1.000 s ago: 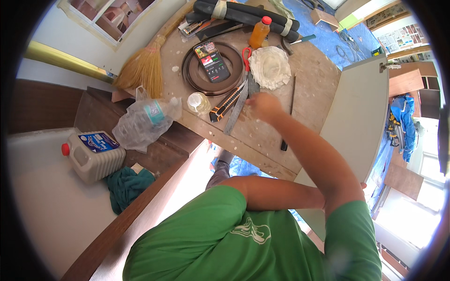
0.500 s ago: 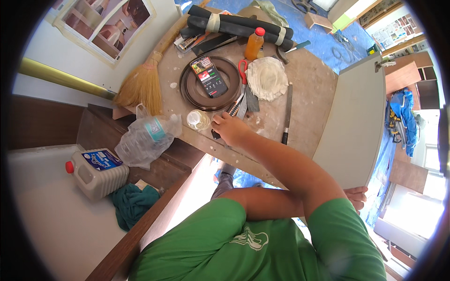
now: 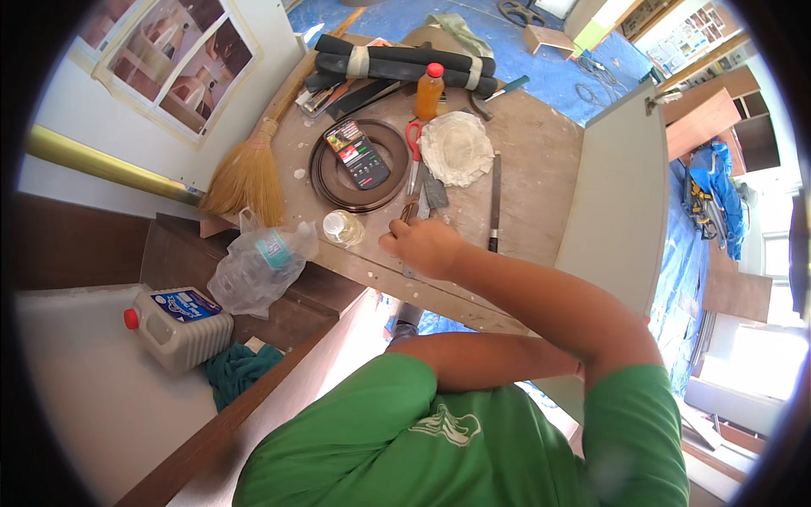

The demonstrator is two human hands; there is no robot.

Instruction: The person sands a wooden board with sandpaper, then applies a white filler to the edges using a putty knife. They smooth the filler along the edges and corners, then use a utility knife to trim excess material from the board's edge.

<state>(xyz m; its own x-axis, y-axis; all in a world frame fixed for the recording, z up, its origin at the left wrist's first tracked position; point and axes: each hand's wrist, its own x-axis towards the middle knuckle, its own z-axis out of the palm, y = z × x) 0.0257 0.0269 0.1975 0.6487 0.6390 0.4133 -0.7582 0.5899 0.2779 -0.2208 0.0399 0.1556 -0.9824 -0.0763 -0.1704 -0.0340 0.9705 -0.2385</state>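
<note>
My right hand [image 3: 422, 247] is over the near part of the worktable [image 3: 532, 194], its fingers curled down around some narrow tools. What it grips is mostly hidden; a thin grey metal strip [image 3: 409, 272] shows just below it. Beyond the fingers lie red-handled scissors [image 3: 414, 148] and a grey flat blade [image 3: 435, 193]. To the left of the hand stands a small clear bottle [image 3: 345, 228] with a white cap. A phone [image 3: 358, 155] with its screen lit rests on a coil of brown banding [image 3: 318, 173]. My left forearm [image 3: 498, 363] crosses beneath the right arm, and its hand is hidden.
On the table are a crumpled whitish round piece [image 3: 457, 148], a long black-handled blade [image 3: 495, 203], an orange-filled bottle [image 3: 429, 93] and black rolls [image 3: 405, 66]. A broom [image 3: 249, 173], plastic bag [image 3: 262, 262], jug [image 3: 182, 329] and teal cloth [image 3: 241, 376] are left; a pale panel [image 3: 612, 194] stands right.
The view has shifted, so the table things sit further left. My right hand has moved slightly toward me and away from the small bottle. My left hand has gone out of sight behind the right arm.
</note>
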